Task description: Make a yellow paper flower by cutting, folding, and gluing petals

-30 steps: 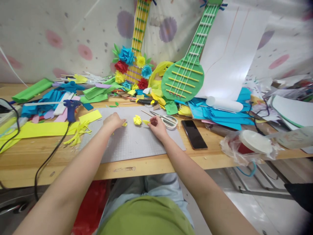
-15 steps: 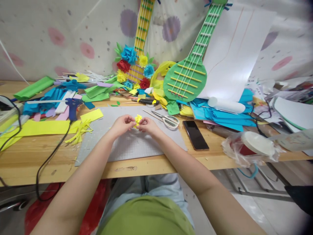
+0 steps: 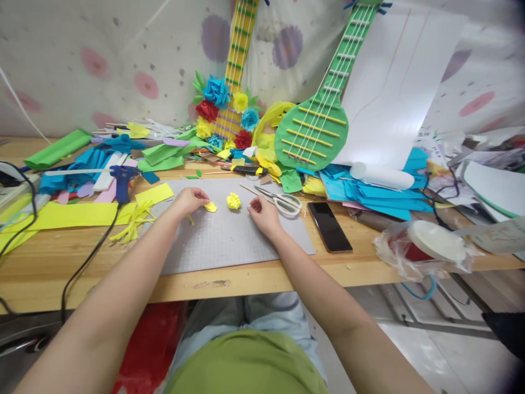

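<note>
A small crumpled yellow paper flower sits on the grey cutting mat between my hands, touched by neither. My left hand pinches the edge of a flat yellow paper piece just left of the flower. To the right of the flower, my right hand rests near the mat with loosely bent fingers, and nothing shows in them. Behind that hand lie white-handled scissors and a thin stick.
A black phone lies right of the mat. At the left are a blue glue gun with a black cord and yellow paper strips. Green and yellow paper instruments lean at the back. A plastic-wrapped cup stands right.
My hands have moved apart and let go of the yellow flower, which now sits on the mat. My left hand went left and has a flat yellow piece; my right hand went right.
</note>
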A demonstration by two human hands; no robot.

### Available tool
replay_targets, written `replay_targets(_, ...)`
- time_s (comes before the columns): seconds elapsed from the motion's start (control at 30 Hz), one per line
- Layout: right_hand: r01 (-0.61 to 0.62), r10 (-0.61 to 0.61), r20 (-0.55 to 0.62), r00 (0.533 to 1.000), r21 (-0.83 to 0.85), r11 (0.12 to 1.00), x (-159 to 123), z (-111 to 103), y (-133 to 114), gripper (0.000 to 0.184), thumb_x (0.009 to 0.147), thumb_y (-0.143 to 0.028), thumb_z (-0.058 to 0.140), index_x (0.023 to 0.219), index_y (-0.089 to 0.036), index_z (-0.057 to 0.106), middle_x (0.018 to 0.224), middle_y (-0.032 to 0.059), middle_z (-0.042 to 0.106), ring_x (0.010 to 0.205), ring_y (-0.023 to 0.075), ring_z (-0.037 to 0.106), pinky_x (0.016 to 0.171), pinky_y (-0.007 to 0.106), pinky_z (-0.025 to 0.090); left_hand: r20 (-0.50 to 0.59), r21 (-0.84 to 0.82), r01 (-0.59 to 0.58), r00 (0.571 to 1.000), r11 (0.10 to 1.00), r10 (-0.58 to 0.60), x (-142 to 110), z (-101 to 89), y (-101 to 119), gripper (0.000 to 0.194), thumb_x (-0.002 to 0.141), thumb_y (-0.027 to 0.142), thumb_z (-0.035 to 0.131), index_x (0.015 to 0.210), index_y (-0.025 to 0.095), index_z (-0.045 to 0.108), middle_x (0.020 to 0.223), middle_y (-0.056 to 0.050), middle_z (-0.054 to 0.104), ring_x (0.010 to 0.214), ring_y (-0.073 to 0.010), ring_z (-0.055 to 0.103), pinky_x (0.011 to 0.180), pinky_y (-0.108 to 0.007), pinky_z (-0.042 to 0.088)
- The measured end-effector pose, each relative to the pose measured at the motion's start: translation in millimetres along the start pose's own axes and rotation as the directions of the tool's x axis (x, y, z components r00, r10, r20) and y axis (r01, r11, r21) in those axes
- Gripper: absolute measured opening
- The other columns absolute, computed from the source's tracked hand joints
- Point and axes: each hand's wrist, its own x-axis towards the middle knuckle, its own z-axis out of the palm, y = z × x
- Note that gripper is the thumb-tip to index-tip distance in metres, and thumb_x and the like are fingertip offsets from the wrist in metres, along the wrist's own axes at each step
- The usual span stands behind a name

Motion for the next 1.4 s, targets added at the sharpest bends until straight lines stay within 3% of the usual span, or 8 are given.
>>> replay_targets(0.17, -0.017, 0.017, 0.006, 1.000, -0.012, 1.000, -0.9, 1.9, 9.2, 0.009, 0.069, -0.021, 0.054, 0.077, -0.019, 0.051, 0.070, -0.0021, 0.057, 0.063, 0.0110, 0.052, 0.064, 0.025, 0.042, 0.052, -0.035, 0.061, 0.997, 0.998, -0.059, -0.4, 1.3, 2.3, 0.021, 0.041, 0.023, 0.073, 0.055, 0.015, 0.060, 0.048, 0.001, 0.057, 0.046, -0.0098, 0.046, 0.048, -0.022, 0.032)
replay_targets(0.27, -0.016, 0.016, 0.016, 1.000, -0.025, 1.000, 0.5, 3.0, 11.1, 0.009, 0.069, -0.021, 0.054, 0.077, -0.020, 0.051, 0.069, -0.0021, 0.057, 0.062, 0.0108, 0.052, 0.064, 0.025, 0.042, 0.053, -0.030, 0.041, 0.998, 0.999, -0.039, 4.6, 1.3, -2.2, 0.023, 0.040, 0.025, 0.074, 0.055, 0.016, 0.059, 0.049, 0.001, 0.057, 0.047, -0.0105, 0.048, 0.050, -0.023, 0.034)
replay_targets(0.5, -0.015, 0.016, 0.029, 0.999, -0.045, 0.999, -2.5, 3.4, 9.9, 0.009, 0.070, -0.021, 0.054, 0.079, -0.020, 0.052, 0.069, -0.0028, 0.057, 0.062, 0.0102, 0.052, 0.063, 0.025, 0.041, -0.010, 0.167, -0.031, 0.999, 0.985, 0.033, 11.1, 3.4, -11.4, 0.014, 0.053, 0.029, 0.067, 0.057, 0.017, 0.060, 0.050, 0.002, 0.056, 0.049, -0.0111, 0.048, 0.050, -0.024, 0.034)
replay_targets(0.7, -0.012, 0.014, 0.039, 0.999, -0.043, 0.999, -3.1, 2.5, 9.3, 0.009, 0.070, -0.022, 0.054, 0.078, -0.020, 0.052, 0.069, -0.0028, 0.057, 0.061, 0.0103, 0.052, 0.062, 0.024, 0.041, -0.053, 0.330, -0.047, 0.996, 0.943, 0.068, 12.0, 1.7, -11.2, 0.019, 0.057, 0.036, 0.066, 0.058, 0.018, 0.059, 0.055, 0.001, 0.058, 0.051, -0.0121, 0.048, 0.049, -0.025, 0.032)
replay_targets(1.07, 0.012, -0.010, 0.029, 1.000, -0.046, 0.999, -5.3, 1.5, 7.0, 0.009, 0.069, -0.023, 0.052, 0.078, -0.021, 0.051, 0.068, -0.0024, 0.057, 0.061, 0.0113, 0.052, 0.062, 0.025, 0.042, -0.081, 0.388, -0.030, 0.994, 0.921, 0.067, 9.4, -1.4, -10.4, 0.027, 0.060, 0.046, 0.062, 0.069, 0.021, 0.069, 0.064, -0.001, 0.065, 0.060, -0.0159, 0.056, 0.052, -0.025, 0.035)
replay_targets(1.4, 0.123, -0.129, -0.116, 0.985, -0.053, 0.991, 37.4, -25.8, -22.6, 0.010, 0.070, -0.026, 0.050, 0.079, -0.020, 0.052, 0.073, 0.0003, 0.060, 0.064, 0.0129, 0.053, 0.064, 0.027, 0.041, -0.051, 0.322, -0.102, 0.991, 0.941, 0.124, 6.8, -1.7, -18.3, 0.042, 0.062, 0.052, 0.059, 0.088, 0.021, 0.071, 0.090, -0.003, 0.070, 0.080, -0.0191, 0.061, 0.070, -0.025, 0.042)
